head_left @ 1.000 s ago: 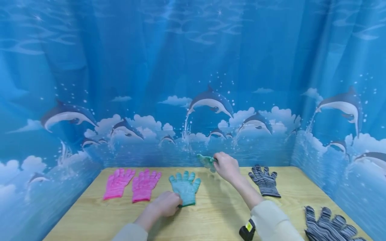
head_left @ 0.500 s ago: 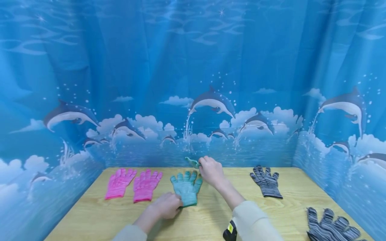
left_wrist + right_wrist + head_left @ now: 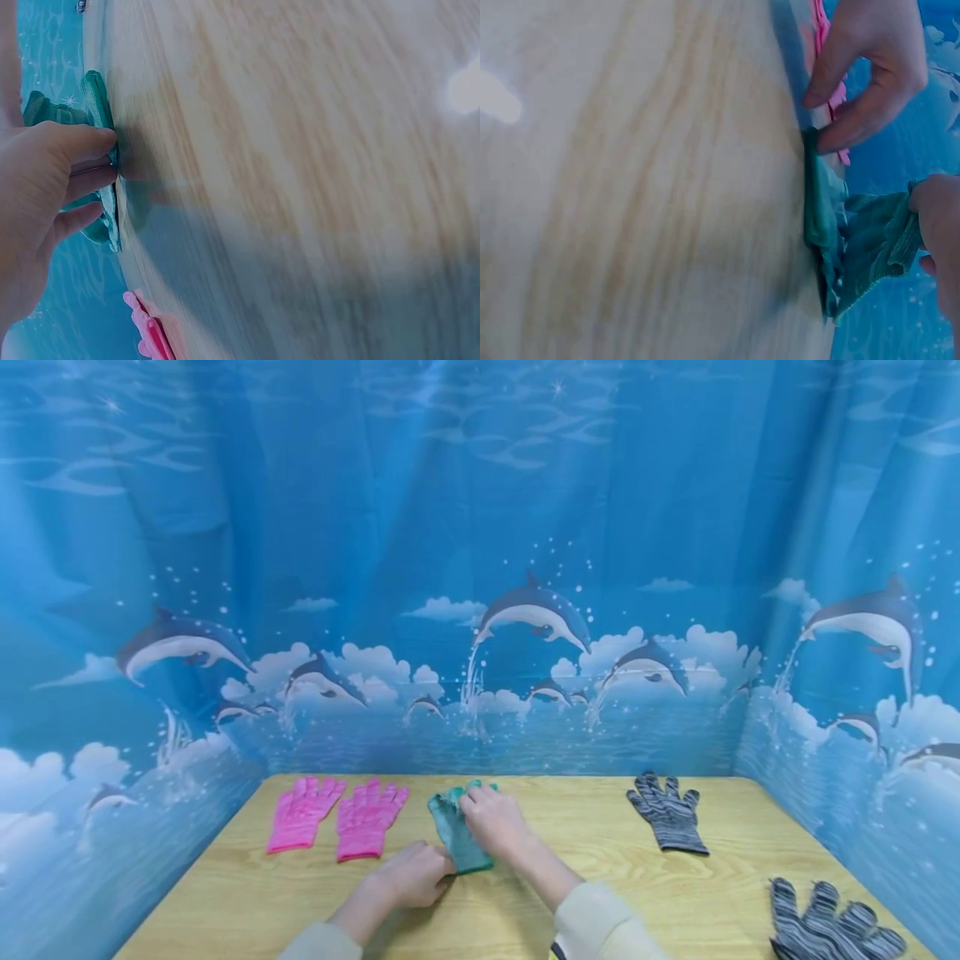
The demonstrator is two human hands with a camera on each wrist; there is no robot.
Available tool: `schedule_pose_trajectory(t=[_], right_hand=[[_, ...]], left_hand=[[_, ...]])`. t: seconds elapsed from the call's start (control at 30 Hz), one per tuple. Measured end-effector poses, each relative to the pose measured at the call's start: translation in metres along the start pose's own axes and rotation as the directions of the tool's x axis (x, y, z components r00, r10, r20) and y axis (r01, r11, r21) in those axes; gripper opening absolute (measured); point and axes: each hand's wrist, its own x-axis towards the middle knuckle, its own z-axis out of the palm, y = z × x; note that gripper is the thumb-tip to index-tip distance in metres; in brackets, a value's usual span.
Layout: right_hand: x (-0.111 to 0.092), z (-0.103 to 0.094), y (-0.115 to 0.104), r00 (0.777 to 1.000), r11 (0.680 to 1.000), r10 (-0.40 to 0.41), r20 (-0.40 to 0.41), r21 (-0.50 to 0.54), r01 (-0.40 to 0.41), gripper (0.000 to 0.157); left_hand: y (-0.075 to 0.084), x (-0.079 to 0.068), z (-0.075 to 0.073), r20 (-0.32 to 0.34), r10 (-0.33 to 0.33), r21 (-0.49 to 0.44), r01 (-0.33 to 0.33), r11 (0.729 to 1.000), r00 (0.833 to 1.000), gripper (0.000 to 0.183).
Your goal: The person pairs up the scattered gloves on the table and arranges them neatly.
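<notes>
A green knit glove (image 3: 469,857) lies on the table, cuff toward me. The fingertips of my left hand (image 3: 422,872) press its cuff corner. In the right wrist view, the left hand's thumb and finger stand apart there. My right hand (image 3: 491,818) grips the cuff of a second green glove (image 3: 881,236), the rest draping down onto the first glove. The right hand covers part of both gloves in the head view. In the left wrist view, the green cuff (image 3: 98,101) stands edge-on at the left hand's fingers.
Two pink gloves (image 3: 303,817) lie side by side at the left. A black-and-grey glove (image 3: 667,814) lies at the back right, and another striped glove (image 3: 828,927) near the right front. A blue dolphin-print curtain (image 3: 480,527) surrounds the table (image 3: 570,852) at the back and sides.
My right hand has moved left and down, bringing the second green glove from the air onto the one on the table. The left hand has stayed at the cuff.
</notes>
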Motion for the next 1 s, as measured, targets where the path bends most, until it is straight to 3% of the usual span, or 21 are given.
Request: schedule_pose_trajectory(t=[0.13,0.27,0.4,0.5,0.6,0.83,1.0], right_hand=[[-0.002,0.000,-0.008,0.991,0.995,0.061,0.117,0.077,-0.071,0.003],[-0.004,-0.003,-0.014,0.965,0.971,0.120,0.232,0.177,-0.164,0.005],[-0.006,-0.006,-0.018,0.941,0.949,0.121,0.315,0.241,-0.203,0.010],[-0.008,-0.005,-0.021,0.934,0.939,0.102,0.342,0.277,-0.203,0.012],[-0.009,-0.004,-0.022,0.932,0.932,0.090,0.350,0.300,-0.203,0.013],[-0.012,-0.003,-0.025,0.920,0.923,0.056,0.387,0.332,-0.196,0.015],[-0.013,-0.007,-0.021,0.903,0.880,0.053,0.427,0.407,-0.244,0.019]], left_hand=[[0.000,0.000,0.000,0.019,-0.020,-0.027,0.021,0.999,1.000,0.016],[0.000,-0.001,-0.001,0.021,-0.013,-0.025,0.014,1.000,1.000,0.018],[-0.003,-0.004,-0.001,0.003,0.011,-0.027,-0.011,1.000,1.000,0.016],[-0.007,-0.006,0.001,-0.026,0.010,-0.071,-0.012,0.997,1.000,0.017],[-0.012,-0.008,0.002,-0.066,-0.031,-0.093,0.025,0.995,0.997,0.014],[-0.016,-0.006,0.001,-0.178,-0.158,-0.015,0.158,0.987,0.971,0.009],[-0.013,0.001,-0.002,-0.163,-0.168,0.004,0.171,0.985,0.972,0.006]])
